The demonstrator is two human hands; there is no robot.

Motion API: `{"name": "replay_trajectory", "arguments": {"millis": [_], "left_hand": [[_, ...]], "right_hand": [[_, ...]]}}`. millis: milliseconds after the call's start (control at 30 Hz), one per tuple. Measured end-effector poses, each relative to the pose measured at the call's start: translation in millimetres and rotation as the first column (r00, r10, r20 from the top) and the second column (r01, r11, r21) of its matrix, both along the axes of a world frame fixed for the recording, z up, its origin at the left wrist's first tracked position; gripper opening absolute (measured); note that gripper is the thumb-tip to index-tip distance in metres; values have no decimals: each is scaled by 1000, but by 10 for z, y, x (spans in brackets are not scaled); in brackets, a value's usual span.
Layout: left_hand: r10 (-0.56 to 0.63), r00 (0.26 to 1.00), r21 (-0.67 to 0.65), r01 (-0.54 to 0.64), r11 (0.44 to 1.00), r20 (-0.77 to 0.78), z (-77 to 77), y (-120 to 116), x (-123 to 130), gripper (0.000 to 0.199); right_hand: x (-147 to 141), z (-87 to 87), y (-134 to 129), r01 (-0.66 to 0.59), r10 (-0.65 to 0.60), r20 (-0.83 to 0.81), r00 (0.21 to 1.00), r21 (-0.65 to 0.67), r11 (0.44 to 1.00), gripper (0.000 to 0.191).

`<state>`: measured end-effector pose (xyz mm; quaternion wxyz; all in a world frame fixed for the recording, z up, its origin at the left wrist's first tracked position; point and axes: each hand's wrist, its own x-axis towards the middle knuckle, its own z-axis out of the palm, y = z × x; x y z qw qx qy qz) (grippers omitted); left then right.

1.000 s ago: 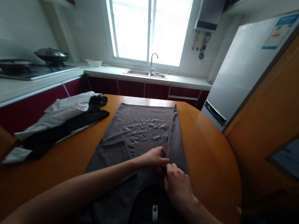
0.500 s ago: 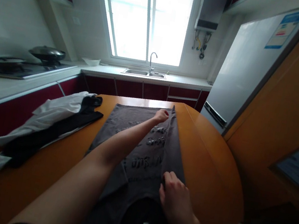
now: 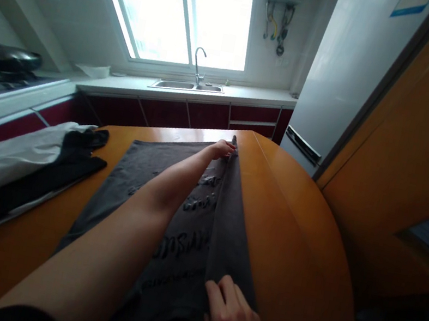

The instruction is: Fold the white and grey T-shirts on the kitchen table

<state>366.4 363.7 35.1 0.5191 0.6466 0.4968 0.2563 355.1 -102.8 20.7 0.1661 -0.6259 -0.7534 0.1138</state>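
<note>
A dark grey T-shirt [image 3: 192, 239] with black lettering lies spread on the wooden table. Its right side is folded inward as a long strip [image 3: 230, 224]. My left arm reaches across the shirt, and my left hand [image 3: 222, 150] touches the far end of the fold, fingers stretched out toward its edge. Close to me, my right hand [image 3: 234, 316] rests on the near end of the strip with its fingers somewhat apart on the cloth. The right thumb is mostly hidden. My left forearm covers part of the lettering.
White and black clothes [image 3: 20, 176] lie in a pile on the left of the round-ended wooden table [image 3: 287, 240]. Beyond stand a counter with a sink [image 3: 186, 86], a wok [image 3: 6, 60] on the stove and a fridge [image 3: 337, 77] at right.
My view has tilted down and turned right. My left hand's fingers have straightened from a closed grip at the fold. My right hand has loosened from the edge and lies on the strip.
</note>
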Motion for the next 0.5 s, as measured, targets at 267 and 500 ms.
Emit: {"name": "replay_trajectory", "arguments": {"millis": [267,500], "left_hand": [[-21,996,-45,25,999,85,76,80,-74,38],[27,976,5,-29,1000,217,564,92,-516,39]], "right_hand": [[35,40,-28,30,-19,-129,991,86,996,54],[-96,349,-52,44,-19,-224,974,109,993,46]]}}
